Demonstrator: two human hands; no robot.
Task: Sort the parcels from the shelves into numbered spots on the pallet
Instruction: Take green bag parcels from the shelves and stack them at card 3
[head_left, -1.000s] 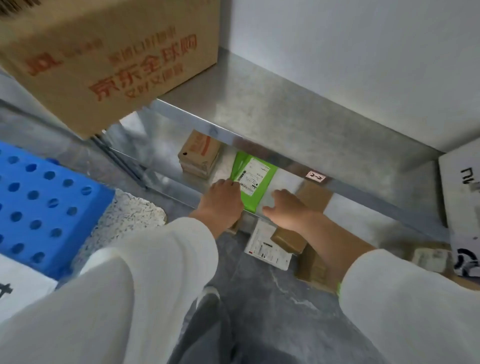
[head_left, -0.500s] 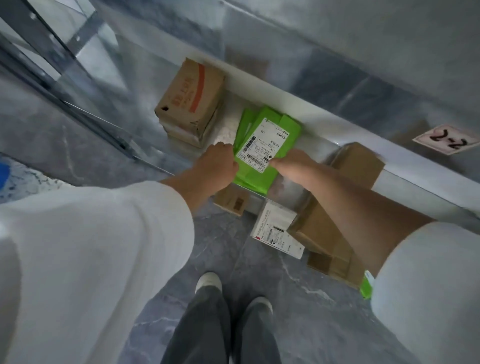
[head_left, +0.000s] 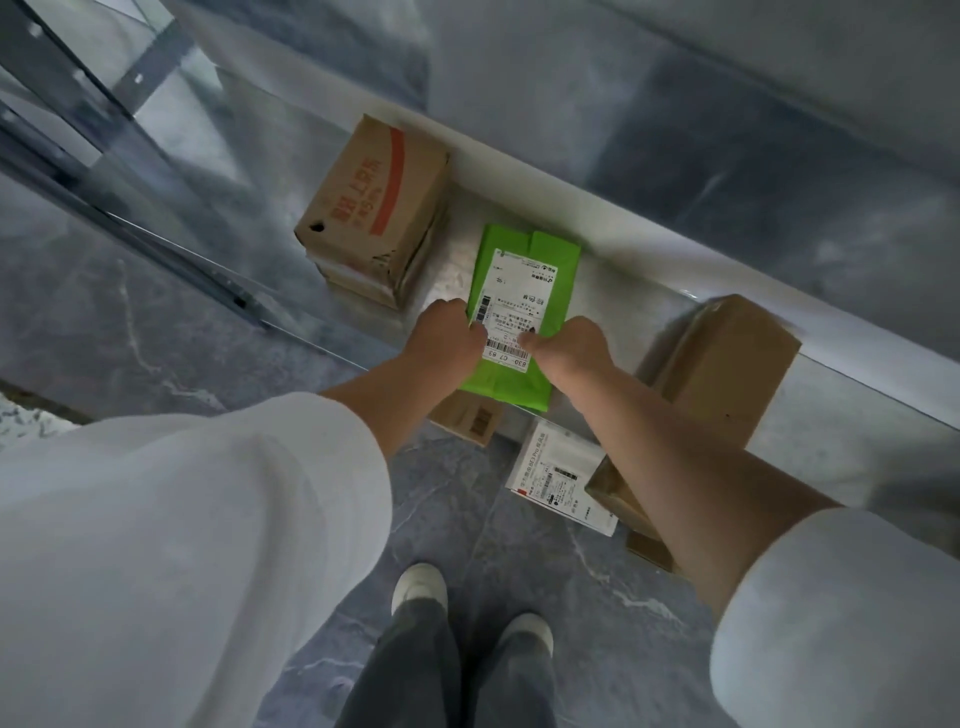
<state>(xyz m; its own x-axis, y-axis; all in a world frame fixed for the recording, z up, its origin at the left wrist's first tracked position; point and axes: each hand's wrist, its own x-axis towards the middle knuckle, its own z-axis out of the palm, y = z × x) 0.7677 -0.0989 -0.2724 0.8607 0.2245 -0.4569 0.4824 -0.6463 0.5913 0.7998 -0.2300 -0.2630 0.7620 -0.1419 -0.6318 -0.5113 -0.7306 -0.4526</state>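
Centre of frame: the green parcel is lying label-up at the front of the lower shelf, its near end overhanging the edge. I cannot tell whether it is resting or lifted. My left grip is curling round its left edge. My right grip is clasping its right edge, thumb on the label. A red-printed brown box is sitting just beside it, upper left. A white parcel is lying on the floor below.

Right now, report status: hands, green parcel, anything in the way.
Left hand, right hand both grip green parcel at near end. Label up. Red-printed box left, plain brown box right, neither touching.
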